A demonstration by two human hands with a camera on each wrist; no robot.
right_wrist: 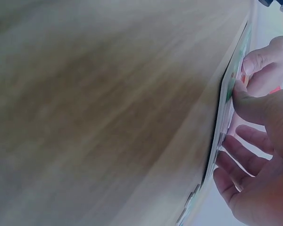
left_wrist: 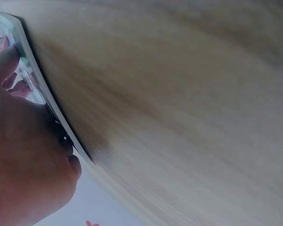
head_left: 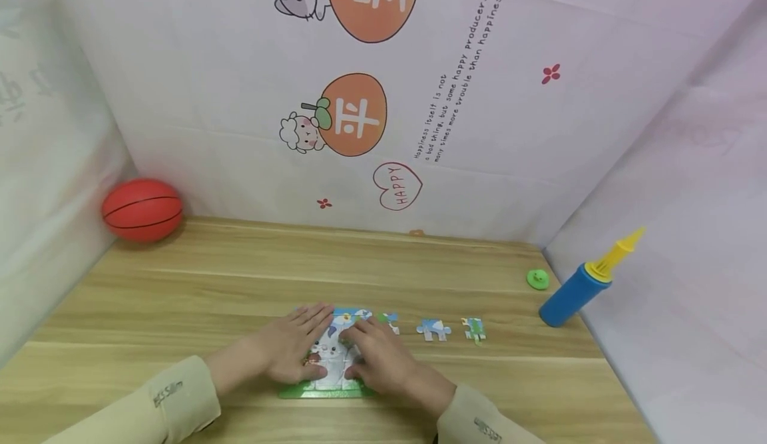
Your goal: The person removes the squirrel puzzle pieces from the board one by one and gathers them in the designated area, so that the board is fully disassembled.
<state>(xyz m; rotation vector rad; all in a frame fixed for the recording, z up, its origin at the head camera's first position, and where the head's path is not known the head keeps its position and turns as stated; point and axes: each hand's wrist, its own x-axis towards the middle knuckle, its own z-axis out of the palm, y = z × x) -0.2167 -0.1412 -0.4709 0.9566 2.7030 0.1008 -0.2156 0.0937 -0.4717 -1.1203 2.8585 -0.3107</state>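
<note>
On the wooden table (head_left: 240,257), a red ball (head_left: 142,210) is set at the far left corner, and a blue and yellow pump (head_left: 572,295) is placed near the right edge. A flat animal puzzle (head_left: 329,351) is seen at the near side, under both hands. Its left part is touched by the left hand (head_left: 292,345), fingers straight and close together, thumb apart. Its right part is touched by the right hand (head_left: 383,357), fingers spread and a little bent. To the right, loose pieces (head_left: 434,329) are laid in a row, and a small green toy (head_left: 538,279) is kept by the pump.
</note>
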